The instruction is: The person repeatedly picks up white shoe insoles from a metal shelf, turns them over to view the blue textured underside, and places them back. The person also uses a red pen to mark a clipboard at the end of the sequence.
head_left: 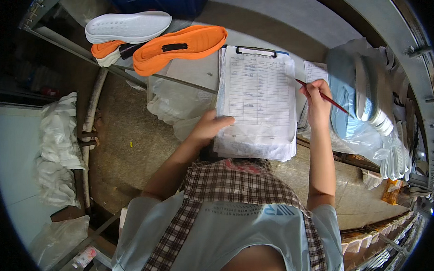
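Observation:
A clipboard [274, 53] with a black clip carries a thick stack of papers. Its top sheet [261, 104] is a ruled form with handwriting in some rows. My left hand [211, 126] is closed on the clipboard's left edge, thumb on top of the sheet, the other fingers mostly hidden beneath. In my right hand [318, 94] a thin dark red pen [335, 104] is pinched. One end of the pen points toward the upper right part of the form; whether it touches the paper I cannot tell.
Orange [203, 41] and white [125, 27] shoe soles lie on the table at the upper left, near a dark blue bin [158, 2]. A clear plastic bag [339, 96] with pale soles stands right of my hand. White plastic sacks [59, 132] line the left side.

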Motion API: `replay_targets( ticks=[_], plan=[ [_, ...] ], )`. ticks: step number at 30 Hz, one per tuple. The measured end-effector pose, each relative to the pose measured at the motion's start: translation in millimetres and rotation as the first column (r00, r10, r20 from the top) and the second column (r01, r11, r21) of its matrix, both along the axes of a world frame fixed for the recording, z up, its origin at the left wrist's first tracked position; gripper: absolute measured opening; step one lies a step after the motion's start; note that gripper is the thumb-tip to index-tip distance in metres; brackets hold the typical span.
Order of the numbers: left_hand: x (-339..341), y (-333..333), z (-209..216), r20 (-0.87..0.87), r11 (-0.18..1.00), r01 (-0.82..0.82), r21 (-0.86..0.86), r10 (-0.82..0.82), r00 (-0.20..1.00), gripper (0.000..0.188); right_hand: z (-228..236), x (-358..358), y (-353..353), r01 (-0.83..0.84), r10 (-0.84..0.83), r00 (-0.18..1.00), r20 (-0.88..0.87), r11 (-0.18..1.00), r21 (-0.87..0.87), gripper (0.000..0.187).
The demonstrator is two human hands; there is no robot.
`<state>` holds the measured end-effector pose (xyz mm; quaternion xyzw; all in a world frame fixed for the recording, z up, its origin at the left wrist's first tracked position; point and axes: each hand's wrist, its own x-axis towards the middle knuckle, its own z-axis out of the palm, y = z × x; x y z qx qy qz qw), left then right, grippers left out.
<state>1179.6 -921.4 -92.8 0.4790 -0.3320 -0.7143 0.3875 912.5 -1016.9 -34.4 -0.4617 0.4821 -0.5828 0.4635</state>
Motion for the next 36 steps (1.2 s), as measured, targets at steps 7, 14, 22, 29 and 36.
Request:
replay_targets(
  ticks=[7,14,22,29,36],
  plan=[
    [-1.3,0.9,-0.5,-0.065,0.999,-0.019,0.05,0.022,0.998,0.039,-21.8,26.1,-34.2,-0.147,0.062,0.935,0.35,0.964,0.221,0.024],
    [2.3,-0.1,-11.3,-0.062,0.997,0.049,0.059,-0.045,0.997,0.036,-36.5,19.3,-33.1,-0.124,0.072,0.958,0.278,0.977,0.175,0.019],
    [0.0,0.9,-16.7,-0.04,1.0,0.029,0.011,-0.029,0.999,0.032,-40.4,18.8,-33.8,-0.112,0.054,0.939,0.34,0.982,0.152,0.025],
    [-2.0,2.4,-13.3,-0.053,1.0,0.01,0.014,-0.009,0.999,0.034,-23.3,19.0,-27.7,0.079,-0.103,0.967,0.234,0.991,0.11,0.021],
    [-6.4,5.2,-16.9,-0.054,0.999,-0.05,-0.004,0.05,0.997,0.033,-35.5,34.0,-19.5,-0.028,-0.025,0.982,0.189,0.961,0.276,0.021]
  ],
)
